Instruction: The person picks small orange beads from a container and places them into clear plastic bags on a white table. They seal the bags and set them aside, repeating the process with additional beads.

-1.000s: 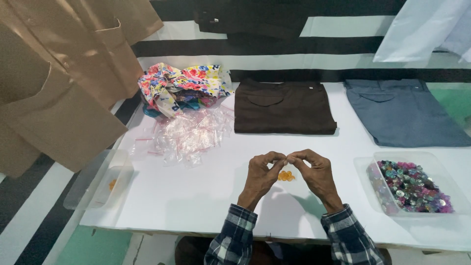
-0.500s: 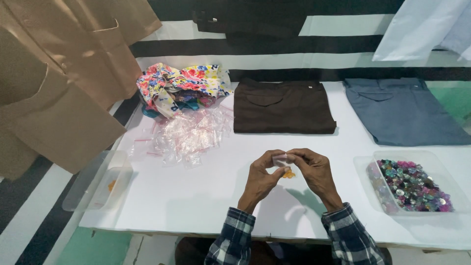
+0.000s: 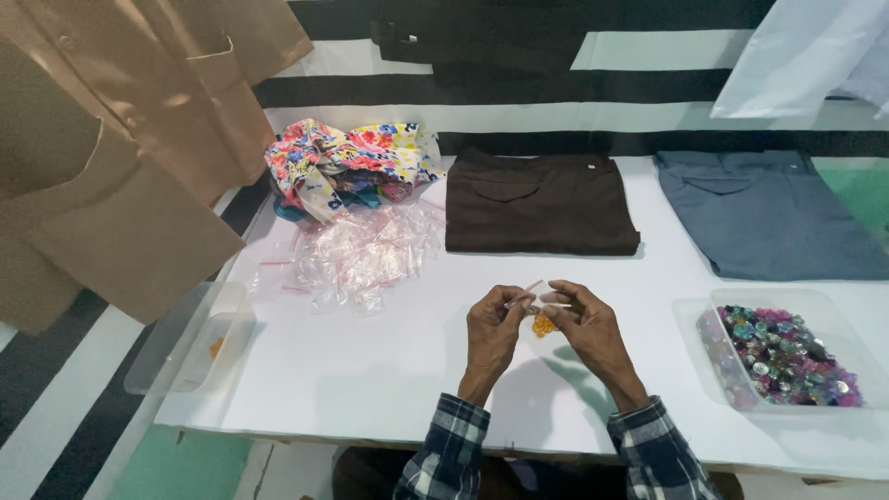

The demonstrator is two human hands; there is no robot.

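Observation:
My left hand (image 3: pixel 491 333) and my right hand (image 3: pixel 588 324) meet over the white table (image 3: pixel 370 370), both pinching the top of one small clear plastic bag (image 3: pixel 537 301). A little orange piece (image 3: pixel 543 325) hangs inside it between my palms. Both wrists come out of blue plaid sleeves at the near table edge.
A heap of empty clear bags (image 3: pixel 366 255) lies left of centre, behind it a floral cloth bundle (image 3: pixel 347 162). Folded brown trousers (image 3: pixel 537 204) and grey-blue trousers (image 3: pixel 769 218) lie at the back. A clear tray of coloured buttons (image 3: pixel 778 356) stands right, an almost empty clear tray (image 3: pixel 190 338) left.
My fingers have shifted along the top of the small bag; the hands stay in the same spot over the table.

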